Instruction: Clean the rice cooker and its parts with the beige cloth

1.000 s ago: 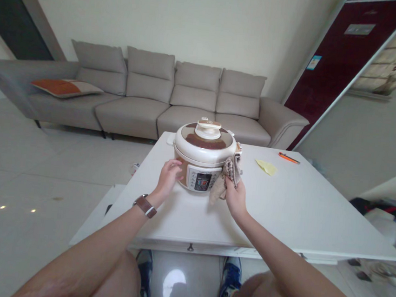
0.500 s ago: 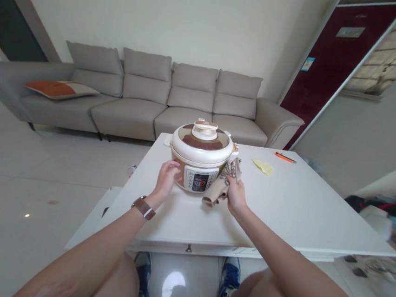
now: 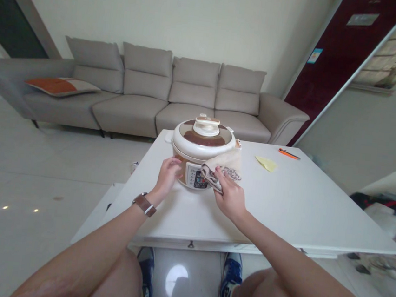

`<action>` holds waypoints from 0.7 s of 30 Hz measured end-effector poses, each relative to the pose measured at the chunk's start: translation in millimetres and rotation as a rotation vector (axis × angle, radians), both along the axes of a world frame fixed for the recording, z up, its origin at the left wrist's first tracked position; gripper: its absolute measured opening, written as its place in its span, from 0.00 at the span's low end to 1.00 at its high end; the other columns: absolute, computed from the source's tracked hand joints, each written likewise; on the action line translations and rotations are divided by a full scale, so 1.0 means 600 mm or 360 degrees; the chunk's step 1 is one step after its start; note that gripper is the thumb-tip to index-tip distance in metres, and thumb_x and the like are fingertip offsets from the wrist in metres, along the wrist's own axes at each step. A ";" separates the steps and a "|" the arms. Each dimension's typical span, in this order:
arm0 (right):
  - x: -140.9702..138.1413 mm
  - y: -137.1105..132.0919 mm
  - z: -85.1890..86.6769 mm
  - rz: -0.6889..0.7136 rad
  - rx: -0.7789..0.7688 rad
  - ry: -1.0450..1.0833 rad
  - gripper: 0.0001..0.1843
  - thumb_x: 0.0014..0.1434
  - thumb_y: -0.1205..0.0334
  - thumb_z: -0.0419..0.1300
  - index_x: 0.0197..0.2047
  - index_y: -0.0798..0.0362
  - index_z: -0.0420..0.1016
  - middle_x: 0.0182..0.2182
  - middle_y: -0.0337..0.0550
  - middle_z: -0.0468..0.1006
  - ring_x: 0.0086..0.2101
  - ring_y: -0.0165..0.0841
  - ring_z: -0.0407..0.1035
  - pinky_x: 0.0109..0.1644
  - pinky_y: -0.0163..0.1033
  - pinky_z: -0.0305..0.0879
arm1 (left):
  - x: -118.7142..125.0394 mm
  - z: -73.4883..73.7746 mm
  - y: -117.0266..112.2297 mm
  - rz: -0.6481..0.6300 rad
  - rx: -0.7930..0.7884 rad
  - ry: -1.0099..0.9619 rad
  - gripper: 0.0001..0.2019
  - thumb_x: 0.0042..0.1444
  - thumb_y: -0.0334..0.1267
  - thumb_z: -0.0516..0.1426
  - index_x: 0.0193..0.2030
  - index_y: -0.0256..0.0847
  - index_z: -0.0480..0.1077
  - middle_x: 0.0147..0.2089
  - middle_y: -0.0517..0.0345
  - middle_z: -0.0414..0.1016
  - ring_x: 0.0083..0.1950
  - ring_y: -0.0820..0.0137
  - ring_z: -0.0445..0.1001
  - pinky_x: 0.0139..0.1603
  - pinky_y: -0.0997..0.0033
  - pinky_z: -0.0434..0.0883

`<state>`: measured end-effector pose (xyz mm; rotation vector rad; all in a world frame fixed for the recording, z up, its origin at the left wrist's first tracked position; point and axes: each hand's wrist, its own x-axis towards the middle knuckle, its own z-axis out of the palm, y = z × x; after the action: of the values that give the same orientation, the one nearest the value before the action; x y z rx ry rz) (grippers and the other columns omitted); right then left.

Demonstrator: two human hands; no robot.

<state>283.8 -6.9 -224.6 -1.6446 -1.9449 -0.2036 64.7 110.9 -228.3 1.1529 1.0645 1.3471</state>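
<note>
head view: a person sits at a white desk point(image 3: 283, 212), knees under its near edge.
cooker point(image 3: 203, 144): white with a brown lid, upright at the desk's far side.
left hand point(image 3: 167, 176): grip loose, fingers laid against the cooker's left front; watch point(image 3: 144, 204) on the wrist.
right hand point(image 3: 230, 197): grip closed on a beige cloth point(image 3: 225, 164), which is pressed to the cooker's right front, just beside the control panel point(image 3: 195, 177).
further right: yellow paper point(image 3: 266, 163) and orange pen point(image 3: 289, 153), well apart from the cooker.
behind: grey sofa point(image 3: 146, 101).

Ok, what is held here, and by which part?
The right hand grips a cloth by its folded near edge; the left hand only touches the cooker.
</note>
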 end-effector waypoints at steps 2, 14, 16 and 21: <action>0.002 -0.002 -0.004 0.0016 -0.0008 -0.0161 0.37 0.60 0.70 0.58 0.73 0.49 0.66 0.70 0.41 0.68 0.70 0.55 0.60 0.59 0.54 0.76 | 0.003 0.000 0.000 0.0019 0.0009 0.0006 0.10 0.43 0.39 0.60 0.35 0.42 0.75 0.60 0.48 0.68 0.58 0.53 0.70 0.36 0.64 0.80; -0.019 0.027 -0.012 0.0511 0.0178 -0.0603 0.37 0.60 0.73 0.60 0.72 0.49 0.67 0.73 0.46 0.64 0.76 0.57 0.41 0.67 0.61 0.64 | -0.002 0.014 -0.003 0.0033 -0.0015 -0.0078 0.08 0.46 0.43 0.59 0.30 0.41 0.72 0.61 0.49 0.75 0.61 0.51 0.72 0.36 0.67 0.76; -0.035 0.031 -0.008 0.0565 0.0221 -0.0663 0.33 0.64 0.73 0.59 0.71 0.49 0.68 0.72 0.45 0.65 0.75 0.56 0.45 0.64 0.58 0.66 | -0.010 0.019 0.003 0.0064 -0.0055 -0.0116 0.09 0.45 0.43 0.59 0.30 0.41 0.72 0.57 0.48 0.78 0.58 0.54 0.75 0.37 0.67 0.75; -0.076 0.051 -0.007 0.0638 0.0300 -0.0743 0.23 0.71 0.68 0.54 0.67 0.51 0.71 0.71 0.47 0.67 0.73 0.50 0.53 0.57 0.51 0.72 | -0.028 0.022 0.019 0.0166 -0.0197 -0.0119 0.11 0.41 0.42 0.59 0.31 0.41 0.72 0.48 0.49 0.81 0.46 0.59 0.79 0.35 0.69 0.72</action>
<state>238.4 23.6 -229.1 -1.1213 -2.4651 -0.6342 48.1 122.1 -214.8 0.9604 1.1498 1.3744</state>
